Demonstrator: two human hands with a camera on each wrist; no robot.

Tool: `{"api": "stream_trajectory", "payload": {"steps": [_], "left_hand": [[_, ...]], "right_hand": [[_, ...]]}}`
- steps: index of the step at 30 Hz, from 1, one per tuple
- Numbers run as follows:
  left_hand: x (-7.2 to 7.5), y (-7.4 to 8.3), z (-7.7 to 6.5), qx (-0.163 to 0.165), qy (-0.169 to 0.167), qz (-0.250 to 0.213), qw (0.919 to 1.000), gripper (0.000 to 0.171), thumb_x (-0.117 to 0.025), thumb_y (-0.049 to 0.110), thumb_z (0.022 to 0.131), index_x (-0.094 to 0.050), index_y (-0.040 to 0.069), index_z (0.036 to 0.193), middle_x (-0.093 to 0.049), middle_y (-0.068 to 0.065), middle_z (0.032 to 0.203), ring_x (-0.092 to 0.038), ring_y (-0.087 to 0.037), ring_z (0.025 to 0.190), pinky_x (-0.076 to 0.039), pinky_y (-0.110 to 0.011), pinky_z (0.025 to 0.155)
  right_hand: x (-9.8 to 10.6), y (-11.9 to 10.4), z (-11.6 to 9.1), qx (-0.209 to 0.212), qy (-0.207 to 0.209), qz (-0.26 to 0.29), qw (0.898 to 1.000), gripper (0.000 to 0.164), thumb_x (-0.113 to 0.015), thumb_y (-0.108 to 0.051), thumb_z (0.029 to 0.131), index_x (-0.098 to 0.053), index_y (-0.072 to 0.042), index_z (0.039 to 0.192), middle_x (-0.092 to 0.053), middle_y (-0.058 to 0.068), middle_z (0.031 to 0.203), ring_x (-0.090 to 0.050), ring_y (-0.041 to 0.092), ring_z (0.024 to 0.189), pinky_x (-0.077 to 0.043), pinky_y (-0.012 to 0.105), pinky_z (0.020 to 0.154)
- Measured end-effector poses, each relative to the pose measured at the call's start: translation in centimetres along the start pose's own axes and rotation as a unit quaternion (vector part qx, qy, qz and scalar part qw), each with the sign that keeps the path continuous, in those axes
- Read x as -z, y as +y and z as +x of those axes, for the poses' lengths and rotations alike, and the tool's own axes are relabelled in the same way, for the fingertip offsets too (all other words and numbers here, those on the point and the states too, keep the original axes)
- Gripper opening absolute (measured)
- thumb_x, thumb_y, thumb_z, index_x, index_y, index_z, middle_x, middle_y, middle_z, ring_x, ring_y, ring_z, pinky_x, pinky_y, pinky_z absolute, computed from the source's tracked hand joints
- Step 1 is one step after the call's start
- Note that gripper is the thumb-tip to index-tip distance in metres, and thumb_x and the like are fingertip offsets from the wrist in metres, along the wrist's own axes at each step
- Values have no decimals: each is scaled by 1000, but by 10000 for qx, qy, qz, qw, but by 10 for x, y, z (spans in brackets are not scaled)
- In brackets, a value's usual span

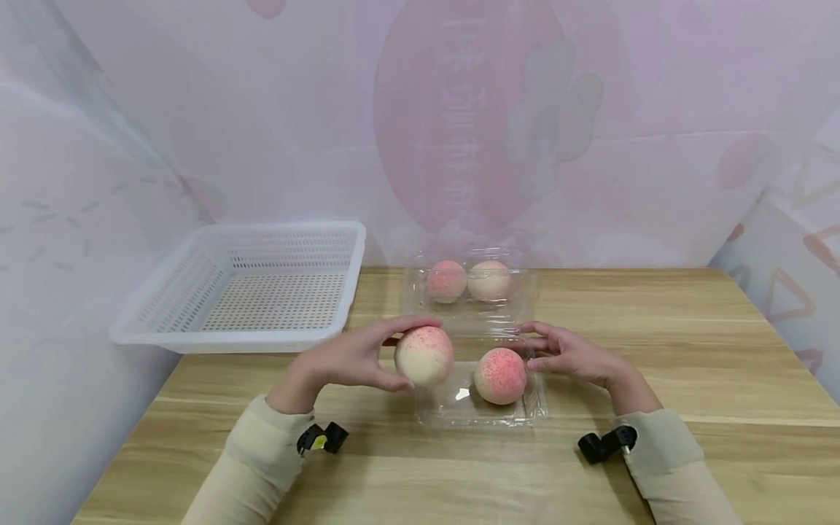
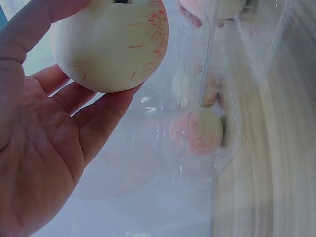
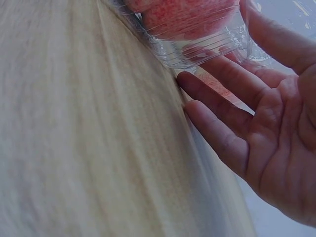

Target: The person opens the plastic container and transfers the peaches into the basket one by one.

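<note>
My left hand [image 1: 359, 357] grips a cream and pink speckled peach [image 1: 424, 356], thumb on the near side and fingers round the far side. This peach is over the left part of an open clear plastic box [image 1: 453, 415]; in the left wrist view it shows mostly its cream side [image 2: 108, 44]. Another peach [image 1: 501, 376], pinker, sits in the right half of the box. My right hand [image 1: 574, 355] is at the box's right side, its fingers [image 3: 217, 128] mostly straight and touching the plastic wall. The thumb is close to the pinker peach.
Behind, two more peaches, one pink [image 1: 447, 282] and one cream [image 1: 488, 281], lie under clear plastic. A white perforated basket [image 1: 354, 277] stands at the back left. The wooden table [image 1: 656, 328] meets a printed cloth backdrop [image 1: 295, 146].
</note>
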State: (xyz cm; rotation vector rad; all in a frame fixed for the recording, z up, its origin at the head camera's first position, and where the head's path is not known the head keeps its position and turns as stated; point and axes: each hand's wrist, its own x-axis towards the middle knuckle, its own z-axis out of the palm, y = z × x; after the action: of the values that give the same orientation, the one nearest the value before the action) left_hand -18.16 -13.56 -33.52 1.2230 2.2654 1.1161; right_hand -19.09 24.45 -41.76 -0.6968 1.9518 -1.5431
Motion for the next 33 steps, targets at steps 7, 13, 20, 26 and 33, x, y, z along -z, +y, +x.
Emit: {"api": "stream_trajectory", "payload": {"steps": [7,13,20,26,33], "left_hand": [[16,0,-11,94,499,58,9987,84,-84,11,76,-44,13,149,-55,-5,143,-53,-23,132,-49,-43,107],[30,-3,-22,82,882,10,9961,85,-85,5,74,-44,9,148,-54,-8,145,-52,-26,134,-48,-43,108],[48,-13,-38,141,1556,159,9876,83,-85,5,74,-45,13,147,-53,-6,144,-53,-19,129,-50,-39,106],[62,-30,-52,186,2162,111,9761,84,-83,-1,75,-43,9,148,-51,-11,143,-55,-2,122,-50,-18,99],[75,-48,-65,232,2748,-93,9612,84,-80,-7,76,-41,7,149,-49,-13,141,-56,0,117,-49,-13,97]], "right_hand": [[1,1,1,31,-75,32,10000,65,-61,-9,97,-25,3,151,-38,29,152,-45,10,138,-42,15,104],[1,1,2,40,-76,79,9999,66,-60,-8,98,-23,4,151,-37,30,152,-46,8,137,-43,16,104],[1,1,3,17,-35,-31,10000,66,-61,-12,98,-25,2,151,-38,29,152,-34,38,144,-44,16,103],[1,0,3,-31,23,-94,9999,65,-61,-13,98,-26,1,151,-40,28,152,-40,27,143,-45,17,103],[0,0,3,-52,107,-108,9999,68,-63,-13,97,-26,2,152,-41,28,151,-35,42,142,-44,15,102]]}}
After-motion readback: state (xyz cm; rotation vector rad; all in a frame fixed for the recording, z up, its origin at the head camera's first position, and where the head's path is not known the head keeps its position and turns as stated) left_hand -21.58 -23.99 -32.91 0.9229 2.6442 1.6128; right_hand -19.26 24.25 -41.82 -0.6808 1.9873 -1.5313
